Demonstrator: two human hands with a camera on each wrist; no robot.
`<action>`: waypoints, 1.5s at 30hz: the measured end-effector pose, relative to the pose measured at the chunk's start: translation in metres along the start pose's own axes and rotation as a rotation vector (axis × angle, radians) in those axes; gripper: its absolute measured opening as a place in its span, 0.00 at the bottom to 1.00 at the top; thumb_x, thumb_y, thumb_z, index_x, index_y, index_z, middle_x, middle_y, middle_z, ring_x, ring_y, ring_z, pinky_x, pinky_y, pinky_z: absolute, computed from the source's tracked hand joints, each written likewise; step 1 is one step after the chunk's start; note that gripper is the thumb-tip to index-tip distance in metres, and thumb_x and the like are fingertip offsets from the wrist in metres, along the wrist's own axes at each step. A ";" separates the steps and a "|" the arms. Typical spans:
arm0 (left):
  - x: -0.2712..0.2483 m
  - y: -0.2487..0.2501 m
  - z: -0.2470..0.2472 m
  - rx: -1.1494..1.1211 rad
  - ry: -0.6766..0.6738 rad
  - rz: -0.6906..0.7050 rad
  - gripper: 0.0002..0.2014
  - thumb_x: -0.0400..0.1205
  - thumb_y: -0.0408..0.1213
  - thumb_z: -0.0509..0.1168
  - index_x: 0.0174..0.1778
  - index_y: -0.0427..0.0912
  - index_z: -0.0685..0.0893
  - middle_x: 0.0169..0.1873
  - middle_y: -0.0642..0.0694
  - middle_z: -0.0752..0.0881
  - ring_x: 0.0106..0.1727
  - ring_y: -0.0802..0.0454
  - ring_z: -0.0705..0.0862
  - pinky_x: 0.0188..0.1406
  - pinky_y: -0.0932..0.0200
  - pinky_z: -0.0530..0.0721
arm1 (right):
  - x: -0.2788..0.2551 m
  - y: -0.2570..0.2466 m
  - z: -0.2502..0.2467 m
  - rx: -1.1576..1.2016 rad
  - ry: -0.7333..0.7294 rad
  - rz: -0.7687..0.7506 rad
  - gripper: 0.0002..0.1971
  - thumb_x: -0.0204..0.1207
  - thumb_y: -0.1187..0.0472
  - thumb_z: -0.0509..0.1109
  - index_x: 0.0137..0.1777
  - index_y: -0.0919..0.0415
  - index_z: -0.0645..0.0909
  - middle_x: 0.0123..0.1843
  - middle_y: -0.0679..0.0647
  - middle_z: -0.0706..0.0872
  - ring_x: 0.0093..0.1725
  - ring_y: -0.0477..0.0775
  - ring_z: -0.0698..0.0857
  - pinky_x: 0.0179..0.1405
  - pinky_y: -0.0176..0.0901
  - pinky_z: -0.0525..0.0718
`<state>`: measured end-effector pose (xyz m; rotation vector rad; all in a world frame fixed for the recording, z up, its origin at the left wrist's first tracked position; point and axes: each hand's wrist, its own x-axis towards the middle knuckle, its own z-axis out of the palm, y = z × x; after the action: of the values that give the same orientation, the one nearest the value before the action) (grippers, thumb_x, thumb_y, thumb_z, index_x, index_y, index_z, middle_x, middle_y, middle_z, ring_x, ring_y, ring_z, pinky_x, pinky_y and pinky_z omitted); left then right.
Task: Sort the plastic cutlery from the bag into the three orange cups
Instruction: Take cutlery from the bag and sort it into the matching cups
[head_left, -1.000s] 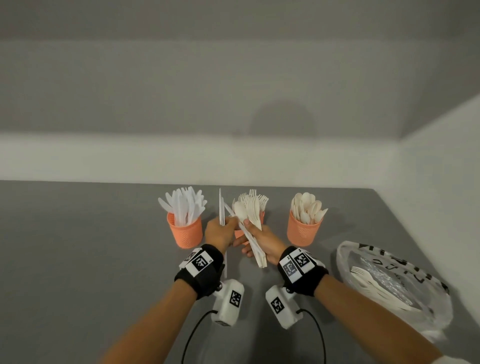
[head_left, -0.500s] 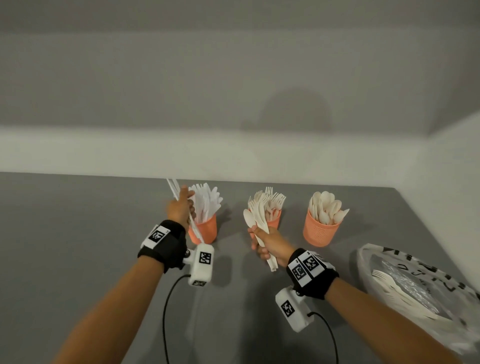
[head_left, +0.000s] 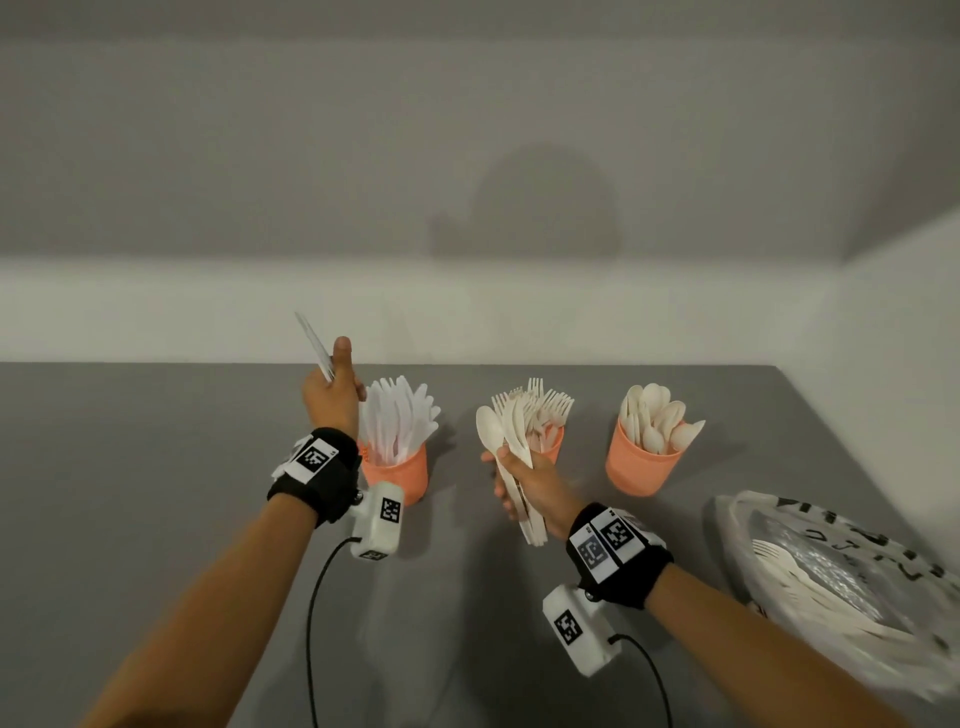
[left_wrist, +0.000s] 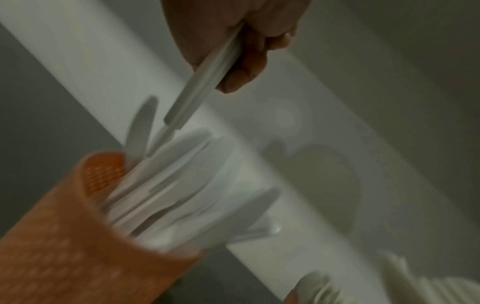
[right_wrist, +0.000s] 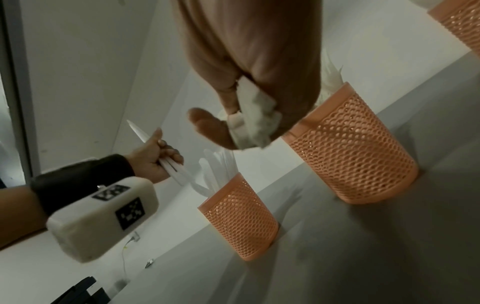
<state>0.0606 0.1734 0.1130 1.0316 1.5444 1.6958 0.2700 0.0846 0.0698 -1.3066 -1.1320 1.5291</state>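
Note:
Three orange mesh cups stand in a row on the grey table: the left cup (head_left: 397, 475) holds white knives, the middle cup (head_left: 551, 447) forks, the right cup (head_left: 639, 467) spoons. My left hand (head_left: 332, 395) grips white knives (head_left: 314, 345), blades up, handle ends pointing down just above the left cup (left_wrist: 78, 226). In front of the middle cup my right hand (head_left: 524, 480) holds a bundle of spoons and forks (head_left: 506, 436). The right wrist view shows the bundle's handle ends (right_wrist: 250, 121) in my fist, and my left hand (right_wrist: 158, 158) over the knife cup (right_wrist: 241, 216).
A clear plastic bag (head_left: 841, 577) with black print lies at the right, more white cutlery inside. The table (head_left: 130, 493) meets a white wall at the back and on the right. Cables trail from both wrist cameras.
My left hand carried the knives from the middle over to the left cup and raised them. My right hand kept its bundle and stayed by the fork cup. The view shifted left.

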 end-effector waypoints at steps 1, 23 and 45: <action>-0.001 -0.011 0.000 0.005 -0.021 -0.012 0.24 0.82 0.51 0.60 0.22 0.42 0.71 0.19 0.44 0.75 0.21 0.55 0.74 0.29 0.66 0.77 | 0.000 0.000 0.000 -0.019 0.017 -0.004 0.14 0.86 0.52 0.53 0.48 0.55 0.79 0.26 0.52 0.75 0.17 0.42 0.73 0.16 0.32 0.71; -0.013 -0.058 -0.008 0.921 -0.441 0.556 0.36 0.80 0.53 0.40 0.73 0.27 0.68 0.73 0.28 0.68 0.73 0.31 0.69 0.74 0.40 0.64 | -0.007 0.002 0.001 -0.095 0.097 0.055 0.15 0.83 0.48 0.57 0.39 0.57 0.74 0.24 0.52 0.70 0.14 0.43 0.69 0.15 0.33 0.71; -0.146 0.013 0.071 -0.270 -0.974 -0.608 0.20 0.87 0.39 0.44 0.53 0.36 0.82 0.30 0.43 0.89 0.33 0.54 0.87 0.51 0.53 0.82 | -0.044 -0.005 -0.042 0.272 -0.235 0.180 0.22 0.79 0.38 0.51 0.46 0.55 0.77 0.16 0.44 0.70 0.13 0.39 0.65 0.12 0.30 0.65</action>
<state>0.1963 0.0839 0.1063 0.8978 0.8148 0.7405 0.3173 0.0494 0.0840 -1.0875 -0.9249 1.9355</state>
